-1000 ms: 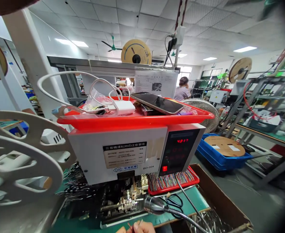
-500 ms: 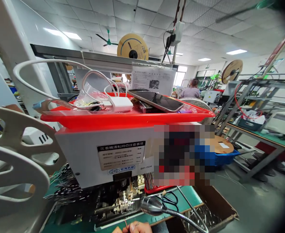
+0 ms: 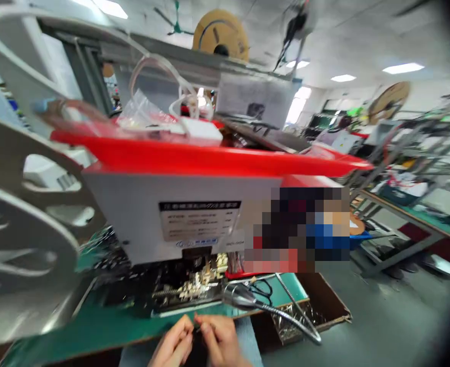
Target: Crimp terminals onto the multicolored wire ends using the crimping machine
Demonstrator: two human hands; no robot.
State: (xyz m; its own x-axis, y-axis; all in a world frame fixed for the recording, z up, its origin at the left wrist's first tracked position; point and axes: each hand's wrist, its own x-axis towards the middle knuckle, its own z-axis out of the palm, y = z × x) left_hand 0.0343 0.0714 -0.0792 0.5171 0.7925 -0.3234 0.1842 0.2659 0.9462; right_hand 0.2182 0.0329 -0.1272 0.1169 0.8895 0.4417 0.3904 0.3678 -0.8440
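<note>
My left hand (image 3: 176, 342) and my right hand (image 3: 220, 337) are close together at the bottom of the head view, in front of the bench edge. Both are closed, thumbs pressed to fingers. A thin reddish wire (image 3: 196, 317) shows at the fingertips, small and blurred; how much of it each hand grips is hard to see. Just beyond stands a crimping machine (image 3: 133, 214), grey with a label, its brass-coloured die parts (image 3: 200, 285) low at the front. A bendable lamp (image 3: 240, 296) reaches in to the right of these parts.
A red tray (image 3: 209, 159) with a charger and phone sits on the machine. Black-handled scissors (image 3: 263, 291) lie behind the lamp. Bundled wires (image 3: 108, 250) spread at left beside a large grey reel (image 3: 26, 255). A cardboard box (image 3: 324, 311) stands right, below the green bench (image 3: 95, 326).
The view has tipped downward and blurred, so the machine sits higher in the picture. More of both hands shows, still close together with fingers closed.
</note>
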